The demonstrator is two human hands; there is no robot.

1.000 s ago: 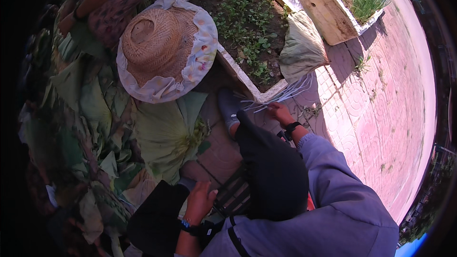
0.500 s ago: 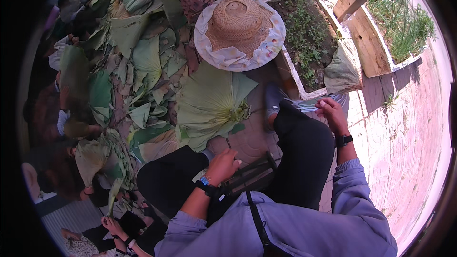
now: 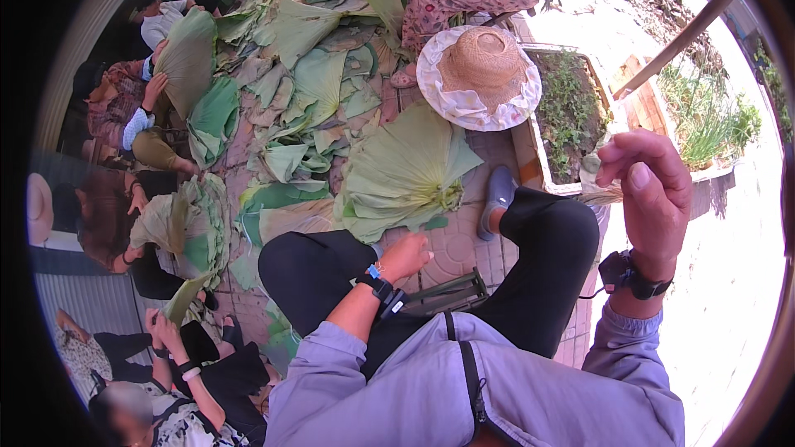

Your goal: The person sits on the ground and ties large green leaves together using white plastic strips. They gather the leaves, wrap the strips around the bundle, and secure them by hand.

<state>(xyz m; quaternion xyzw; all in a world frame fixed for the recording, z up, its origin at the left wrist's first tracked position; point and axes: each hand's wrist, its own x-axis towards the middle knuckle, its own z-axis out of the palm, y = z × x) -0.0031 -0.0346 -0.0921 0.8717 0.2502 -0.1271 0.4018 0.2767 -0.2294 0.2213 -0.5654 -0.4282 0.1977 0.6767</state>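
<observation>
My left hand [image 3: 404,255] is low between my bent knees, near a dark folding frame [image 3: 439,291]; its fingers curl down, and I cannot make out whether they hold anything. My right hand [image 3: 644,178] is raised at the right, fingers loosely bent and a little apart, with nothing visible in them. Beyond my knees a large pale-green leaf [image 3: 389,174] lies spread beside many overlapping leaves [image 3: 286,91]. A straw hat [image 3: 480,70] with a pale cloth brim rests at the corner of a white planter [image 3: 540,145] of small plants.
People [image 3: 124,116] along the left handle big leaves; another person in a floral garment [image 3: 439,4] sits at the top. A second planter with tall grass [image 3: 708,128] and a slanting pole [image 3: 671,45] are at the right, on sunlit paving [image 3: 712,298].
The view has swung left and up, showing more leaves and people. My right hand has risen from near the planter's corner toward the camera. My left hand stays low by my knees.
</observation>
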